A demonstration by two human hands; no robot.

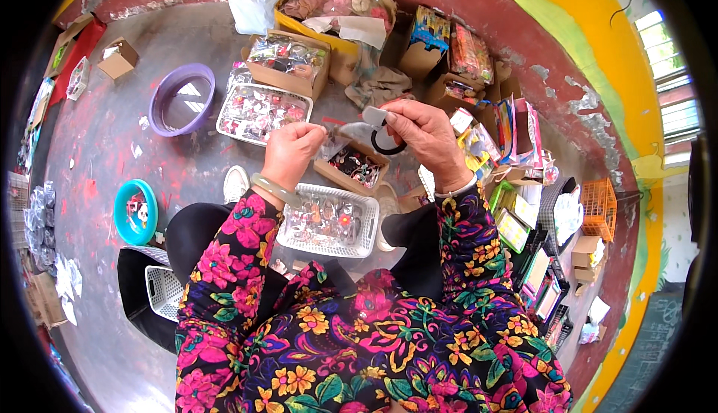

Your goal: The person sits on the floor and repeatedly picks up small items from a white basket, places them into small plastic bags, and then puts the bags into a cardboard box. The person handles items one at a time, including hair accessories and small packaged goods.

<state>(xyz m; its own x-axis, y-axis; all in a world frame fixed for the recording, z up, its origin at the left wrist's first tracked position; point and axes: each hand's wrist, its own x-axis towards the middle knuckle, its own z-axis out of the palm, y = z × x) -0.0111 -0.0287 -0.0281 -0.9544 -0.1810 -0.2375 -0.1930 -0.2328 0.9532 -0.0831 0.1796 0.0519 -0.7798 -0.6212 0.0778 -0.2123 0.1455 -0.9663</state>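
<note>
My right hand (428,138) is closed on a black hair tie (377,145), whose loop hangs below the fingers. A small pale grey piece (374,117) sticks out between its thumb and forefinger. To its left, my left hand (293,150) is raised with thumb and fingers pinched together; what they hold, if anything, is too small to make out. Below the hands, between my legs, stands a white plastic basket (327,250) of small clear packets. Just beyond it is a cardboard box (338,177) with small dark and pink pieces.
Farther off stand another white basket (258,139) of packets and a cardboard box (317,76). A purple basin (158,118) and a turquoise basin (120,211) sit at left. Boxes and an orange crate (600,207) line the wall at right.
</note>
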